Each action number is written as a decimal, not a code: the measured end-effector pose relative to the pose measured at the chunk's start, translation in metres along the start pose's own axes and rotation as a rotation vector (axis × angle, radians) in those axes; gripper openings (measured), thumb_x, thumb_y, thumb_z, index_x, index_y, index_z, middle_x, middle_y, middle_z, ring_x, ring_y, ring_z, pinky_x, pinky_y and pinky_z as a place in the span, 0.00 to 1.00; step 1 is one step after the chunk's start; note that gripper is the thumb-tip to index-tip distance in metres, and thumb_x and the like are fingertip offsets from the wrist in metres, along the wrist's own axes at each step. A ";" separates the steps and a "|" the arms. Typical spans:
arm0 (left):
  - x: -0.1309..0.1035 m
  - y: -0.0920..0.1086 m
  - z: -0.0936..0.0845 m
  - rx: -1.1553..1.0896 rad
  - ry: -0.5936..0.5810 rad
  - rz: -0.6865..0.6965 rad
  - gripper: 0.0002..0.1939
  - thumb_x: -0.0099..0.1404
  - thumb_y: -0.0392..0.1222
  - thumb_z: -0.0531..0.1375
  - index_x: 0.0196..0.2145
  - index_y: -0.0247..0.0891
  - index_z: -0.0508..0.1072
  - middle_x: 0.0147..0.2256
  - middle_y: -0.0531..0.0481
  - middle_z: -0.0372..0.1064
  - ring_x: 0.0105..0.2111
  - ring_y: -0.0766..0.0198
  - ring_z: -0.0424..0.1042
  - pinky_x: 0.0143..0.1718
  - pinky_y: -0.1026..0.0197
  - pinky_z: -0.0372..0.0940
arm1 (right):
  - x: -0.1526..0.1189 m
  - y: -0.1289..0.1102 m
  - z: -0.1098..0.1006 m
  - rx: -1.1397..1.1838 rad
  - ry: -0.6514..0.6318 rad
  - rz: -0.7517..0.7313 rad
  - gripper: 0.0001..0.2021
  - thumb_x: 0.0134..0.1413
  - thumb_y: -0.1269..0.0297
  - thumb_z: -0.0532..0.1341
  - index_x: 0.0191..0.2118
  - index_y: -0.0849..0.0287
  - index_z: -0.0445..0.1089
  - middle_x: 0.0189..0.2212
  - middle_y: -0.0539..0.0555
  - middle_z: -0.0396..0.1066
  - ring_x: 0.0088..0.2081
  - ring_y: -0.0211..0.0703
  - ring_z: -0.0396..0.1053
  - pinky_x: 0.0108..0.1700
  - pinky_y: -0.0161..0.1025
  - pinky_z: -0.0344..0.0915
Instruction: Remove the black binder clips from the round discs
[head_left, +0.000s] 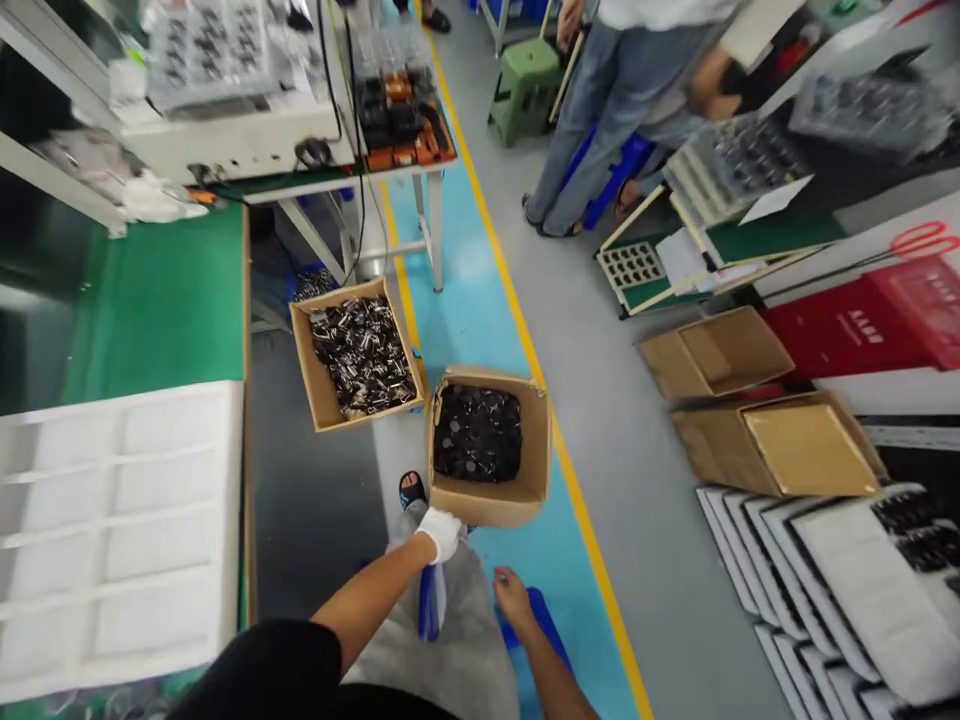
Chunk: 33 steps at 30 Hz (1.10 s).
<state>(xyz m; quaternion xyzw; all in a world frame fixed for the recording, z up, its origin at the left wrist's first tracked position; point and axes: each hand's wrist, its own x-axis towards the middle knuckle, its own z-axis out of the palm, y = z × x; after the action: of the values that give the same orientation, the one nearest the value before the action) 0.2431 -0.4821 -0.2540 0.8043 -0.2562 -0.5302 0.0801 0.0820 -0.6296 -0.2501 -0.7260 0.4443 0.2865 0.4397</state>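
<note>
White tray (112, 520) on green worktop (169, 310). Next, open carton (309, 375) of shiny dark parts (367, 350). Gloved left hand (442, 535) at the second carton's (487, 505) near-left corner, fingers curled; can't tell if clamped on it. That carton, black parts (478, 435) inside, lies just beyond both hands. Bare right hand (514, 597) apart from it, fingers bent; grip unclear.

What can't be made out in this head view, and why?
Head view:
Left hand: whether it touches the nearer box; blurred.
Right hand: whether it holds anything; blurred.
Black parts in that box: exact shapes; too small.
White tray: one end; cut off by left edge.
Co-worker: head; cut off by top edge.
</note>
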 end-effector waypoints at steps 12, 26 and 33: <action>0.305 -0.039 0.049 -0.579 0.540 -0.567 0.28 0.74 0.53 0.59 0.65 0.40 0.65 0.64 0.38 0.64 0.60 0.49 0.69 0.60 0.39 0.67 | 0.315 -0.017 0.080 -0.075 0.264 0.081 0.22 0.69 0.54 0.62 0.63 0.55 0.67 0.63 0.60 0.66 0.60 0.55 0.68 0.62 0.59 0.67; 0.451 -0.111 0.078 -0.653 0.697 -0.758 0.36 0.62 0.73 0.56 0.64 0.61 0.66 0.67 0.36 0.56 0.60 0.30 0.66 0.53 0.27 0.64 | 0.495 -0.004 0.131 -0.113 0.309 0.348 0.34 0.70 0.38 0.47 0.74 0.44 0.52 0.74 0.69 0.42 0.69 0.74 0.53 0.56 0.73 0.63; 0.448 -0.111 0.076 -0.742 0.552 -0.546 0.36 0.67 0.70 0.57 0.63 0.45 0.69 0.58 0.37 0.68 0.55 0.46 0.72 0.57 0.41 0.68 | 0.495 -0.001 0.106 0.000 0.214 0.240 0.23 0.69 0.51 0.62 0.62 0.57 0.68 0.61 0.60 0.68 0.58 0.55 0.70 0.60 0.59 0.68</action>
<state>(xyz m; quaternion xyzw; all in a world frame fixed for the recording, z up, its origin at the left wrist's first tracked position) 0.3488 -0.5987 -0.6951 0.8688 0.1975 -0.3556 0.2823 0.2987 -0.7293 -0.6969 -0.6939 0.5724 0.2580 0.3525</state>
